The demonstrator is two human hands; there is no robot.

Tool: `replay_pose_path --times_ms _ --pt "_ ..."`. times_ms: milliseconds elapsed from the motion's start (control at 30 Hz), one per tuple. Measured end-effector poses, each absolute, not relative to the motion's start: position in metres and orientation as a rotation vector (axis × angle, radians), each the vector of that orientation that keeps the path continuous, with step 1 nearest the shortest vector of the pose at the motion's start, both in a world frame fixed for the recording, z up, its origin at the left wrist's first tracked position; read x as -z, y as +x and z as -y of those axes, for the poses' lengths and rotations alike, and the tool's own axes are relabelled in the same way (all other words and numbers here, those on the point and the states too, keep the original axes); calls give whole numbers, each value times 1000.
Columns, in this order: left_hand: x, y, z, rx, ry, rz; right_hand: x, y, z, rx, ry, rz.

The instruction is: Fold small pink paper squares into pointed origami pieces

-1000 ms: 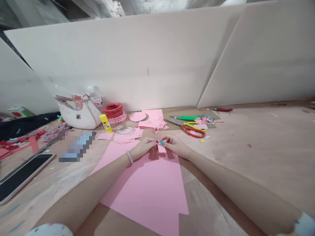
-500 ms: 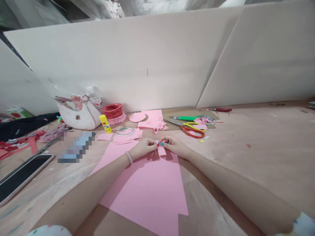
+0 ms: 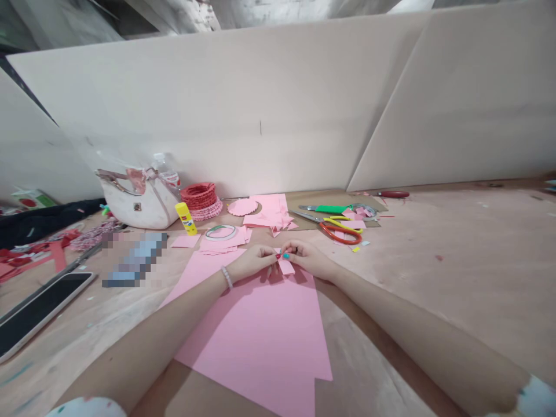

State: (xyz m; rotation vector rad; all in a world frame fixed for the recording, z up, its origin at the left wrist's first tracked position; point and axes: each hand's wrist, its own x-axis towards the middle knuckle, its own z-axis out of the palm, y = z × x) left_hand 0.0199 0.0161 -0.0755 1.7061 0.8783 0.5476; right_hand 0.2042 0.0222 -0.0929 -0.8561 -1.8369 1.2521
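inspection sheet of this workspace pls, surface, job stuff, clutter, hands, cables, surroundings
surface: scuffed tan work surface, with paper scraps scattered on it
job's things: small pink paper piece, held over a large pink paper sheet
clutter: orange-handled scissors, yellow glue stick, tape roll, white handbag, smartphone
hands: left hand and right hand both pinch the small pink paper piece
cables: nothing seen
surroundings: tall white panels stand behind the work surface
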Motion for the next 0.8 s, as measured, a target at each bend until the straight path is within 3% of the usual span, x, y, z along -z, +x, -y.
replay_pose_path --times_ms 533,800 --pt "68 17 -13 -531 1943 -1046 90 203 -19 -1251 -889 1849" --pt "30 -41 -40 192 2121 -1232 83 201 -13 -1258 -949 1817"
